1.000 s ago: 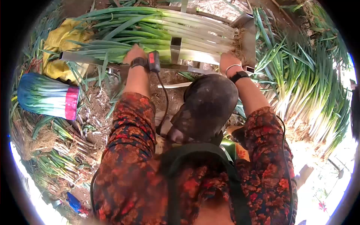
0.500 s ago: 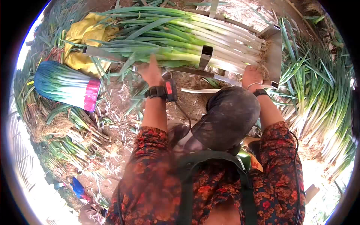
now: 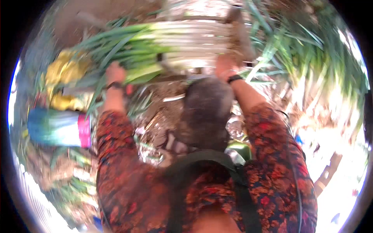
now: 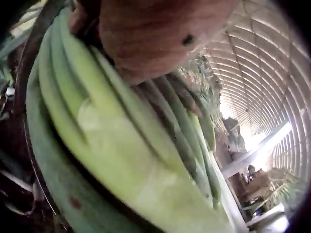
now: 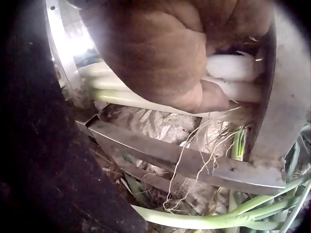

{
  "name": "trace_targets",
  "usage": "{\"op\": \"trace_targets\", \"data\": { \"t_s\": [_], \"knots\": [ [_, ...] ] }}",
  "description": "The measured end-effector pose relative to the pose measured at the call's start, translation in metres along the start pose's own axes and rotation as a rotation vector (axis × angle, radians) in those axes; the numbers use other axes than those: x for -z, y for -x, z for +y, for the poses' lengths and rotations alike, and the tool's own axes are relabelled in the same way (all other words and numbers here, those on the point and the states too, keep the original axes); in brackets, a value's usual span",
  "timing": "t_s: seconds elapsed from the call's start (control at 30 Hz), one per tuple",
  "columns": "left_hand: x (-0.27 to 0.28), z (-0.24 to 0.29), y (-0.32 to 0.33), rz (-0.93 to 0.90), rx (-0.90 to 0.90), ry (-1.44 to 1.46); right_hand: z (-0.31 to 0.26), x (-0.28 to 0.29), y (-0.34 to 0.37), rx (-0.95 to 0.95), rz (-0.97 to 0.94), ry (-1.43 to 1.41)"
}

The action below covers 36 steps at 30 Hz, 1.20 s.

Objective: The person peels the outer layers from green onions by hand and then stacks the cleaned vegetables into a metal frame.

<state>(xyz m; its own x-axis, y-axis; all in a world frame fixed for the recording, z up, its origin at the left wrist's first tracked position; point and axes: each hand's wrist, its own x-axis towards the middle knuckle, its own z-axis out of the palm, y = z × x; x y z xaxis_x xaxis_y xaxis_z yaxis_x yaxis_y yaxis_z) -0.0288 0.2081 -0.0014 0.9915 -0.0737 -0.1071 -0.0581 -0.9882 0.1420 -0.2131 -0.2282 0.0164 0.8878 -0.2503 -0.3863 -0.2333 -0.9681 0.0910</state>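
A row of long green onions (image 3: 186, 39) lies across a metal frame (image 5: 223, 177), white root ends at the right against an upright end plate (image 5: 289, 97). My left hand (image 3: 115, 73) is on the green leaves along the near side. In the left wrist view the leaves (image 4: 116, 155) narrow together under that hand, its fingertips partly hidden. My right hand (image 3: 226, 66) holds the white ends of the nearest onions beside the plate. In the right wrist view its thumb lies along the white stalks (image 5: 235, 68), and thin roots hang below.
Loose green onions (image 3: 307, 73) are heaped at the right. A wrapped bundle (image 3: 58, 126) with a pink band lies at the left, below a yellow sack (image 3: 68, 72). My dark-covered knee (image 3: 208, 112) stands close to the frame. Leaf scraps litter the ground.
My left hand came off the leaves half a second ago and is now back on them, farther toward their tips. The right hand stays at the root end. The head view has shifted and blurred.
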Motion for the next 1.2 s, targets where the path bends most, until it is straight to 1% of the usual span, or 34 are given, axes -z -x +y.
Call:
{"op": "trace_targets", "data": {
  "t_s": [0.03,0.07,0.1,0.13,0.17,0.2,0.23,0.27,0.3,0.33,0.37,0.4,0.43,0.47,0.5,0.53,0.57,0.6,0.63,0.67,0.7,0.73,0.77,0.8,0.83,0.87,0.9,0.93,1.0,1.07,1.1,1.17,1.2],
  "knots": [
    [0.018,0.002,-0.002,-0.052,-0.078,0.024,-0.003,0.008,0.014,-0.058,0.167,-0.089],
    [-0.004,-0.037,-0.032,0.011,-0.329,-0.001,-0.006,-0.002,0.012,-0.132,0.275,-0.020],
    [0.037,-0.008,-0.025,-0.174,-0.215,-0.116,-0.006,0.021,0.018,-0.091,0.014,-0.096],
    [0.062,0.009,-0.033,-0.284,-0.291,-0.281,-0.007,0.026,0.030,-0.045,0.084,-0.073],
    [0.076,0.029,-0.033,-0.172,-0.243,-0.120,-0.008,0.022,0.039,-0.018,0.160,-0.100],
    [0.092,0.048,-0.035,-0.060,-0.183,0.043,-0.011,0.010,0.056,0.045,0.370,-0.014],
    [0.116,0.087,-0.023,0.080,-0.253,0.179,-0.010,-0.005,0.064,0.115,0.556,-0.038],
    [0.142,0.139,0.005,0.216,-0.316,0.314,-0.011,-0.016,0.074,0.192,0.738,-0.061],
    [0.172,0.189,0.034,0.219,-0.349,0.439,-0.010,-0.019,0.093,0.241,0.588,-0.145],
    [0.202,0.240,0.071,0.160,-0.379,0.619,-0.006,-0.020,0.116,0.291,0.437,-0.230],
    [0.219,0.277,0.099,0.126,-0.476,0.881,-0.002,-0.024,0.136,0.266,0.362,-0.431],
    [0.230,0.306,0.121,0.110,-0.671,0.953,-0.001,-0.050,0.148,0.163,0.389,-0.549],
    [0.235,0.331,0.142,0.092,-0.866,1.023,0.004,-0.074,0.154,-0.022,0.226,-0.662],
    [0.235,0.359,0.163,-0.149,-0.860,1.290,0.014,-0.098,0.158,-0.175,0.114,-0.716],
    [0.232,0.384,0.179,-0.401,-0.831,1.546,0.029,-0.132,0.157,-0.259,0.027,-0.671],
    [0.218,0.404,0.183,-0.550,-0.845,1.547,0.048,-0.123,0.169,-0.407,-0.119,-0.795],
    [0.195,0.422,0.184,-0.702,-0.854,1.541,0.062,-0.192,0.154,-0.361,-0.171,-0.671],
    [0.167,0.440,0.186,-0.808,-0.787,1.577,0.076,-0.192,0.163,-0.523,-0.069,-0.785],
    [0.131,0.449,0.182,-0.853,-0.617,1.588,0.094,-0.245,0.153,-0.291,-0.059,-0.505],
    [0.118,0.457,0.186,-0.832,-0.374,1.427,0.107,-0.281,0.141,-0.109,-0.065,-0.240],
    [0.112,0.461,0.186,-0.821,-0.429,1.412,0.113,-0.245,0.143,-0.232,-0.150,-0.240],
    [0.110,0.462,0.185,-0.806,-0.479,1.393,0.123,-0.277,0.126,-0.227,-0.062,-0.441],
    [0.114,0.466,0.181,-0.729,-0.500,1.388,0.133,-0.311,0.109,-0.206,0.024,-0.641],
    [0.118,0.468,0.177,-0.655,-0.521,1.377,0.129,-0.298,0.103,-0.400,0.041,-0.923],
    [0.117,0.469,0.172,-0.621,-0.470,1.415,0.126,-0.284,0.098,-0.601,0.119,-1.204],
    [0.114,0.463,0.163,-0.641,-0.505,1.453,0.121,-0.243,0.099,-0.698,0.147,-1.173],
    [0.116,0.460,0.161,-0.653,-0.492,1.440,0.120,-0.242,0.088,-0.707,0.101,-1.182],
    [0.122,0.459,0.162,-0.664,-0.483,1.429,0.115,-0.244,0.081,-0.746,0.137,-1.121],
    [0.128,0.456,0.161,-0.681,-0.457,1.456,0.103,-0.276,0.059,-0.809,0.155,-1.165],
    [0.133,0.456,0.161,-0.665,-0.443,1.469,0.089,-0.214,0.069,-0.949,0.016,-1.098],
    [0.135,0.456,0.162,-0.642,-0.440,1.469,0.076,-0.216,0.070,-0.942,0.095,-1.178],
    [0.132,0.454,0.156,-0.621,-0.464,1.445,0.041,-0.211,0.076,-0.838,-0.073,-1.281],
    [0.131,0.455,0.153,-0.632,-0.464,1.440,0.010,-0.231,0.078,-0.782,-0.019,-1.356]
  ]
}}
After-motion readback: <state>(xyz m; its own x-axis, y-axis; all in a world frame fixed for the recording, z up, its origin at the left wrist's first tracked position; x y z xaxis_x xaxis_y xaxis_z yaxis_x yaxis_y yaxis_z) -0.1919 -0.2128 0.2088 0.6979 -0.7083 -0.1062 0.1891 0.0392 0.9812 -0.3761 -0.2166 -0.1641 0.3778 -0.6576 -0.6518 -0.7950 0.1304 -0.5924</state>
